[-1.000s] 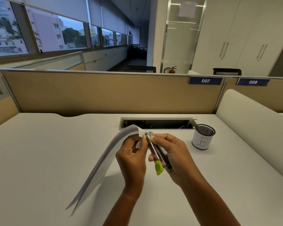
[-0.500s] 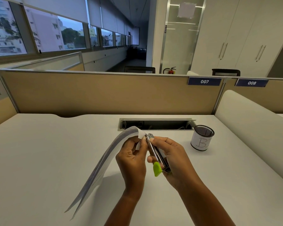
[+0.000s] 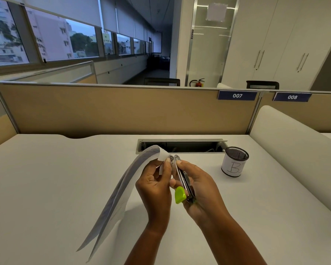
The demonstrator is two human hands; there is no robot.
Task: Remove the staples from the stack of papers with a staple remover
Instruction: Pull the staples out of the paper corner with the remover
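My left hand [image 3: 155, 186] pinches the top corner of a thin stack of white papers [image 3: 120, 194], held upright above the desk; the sheets curve down and to the left. My right hand [image 3: 199, 186] grips a metal staple remover [image 3: 181, 176] with a lime-green plastic tab at its lower end. The remover's tip rests against the pinched corner of the papers, right beside my left thumb. The staple itself is too small to make out.
A black mesh cup [image 3: 235, 161] wrapped in white paper marked "B" stands on the white desk [image 3: 46, 188] to the right. An open cable slot [image 3: 182, 146] lies just beyond my hands. Tan partition panels [image 3: 113, 109] close the back; a white divider [image 3: 294, 150] rises at right.
Both hands with the papers and remover have held nearly still; the view shifted slightly. The remover's tip stays at the paper corner.
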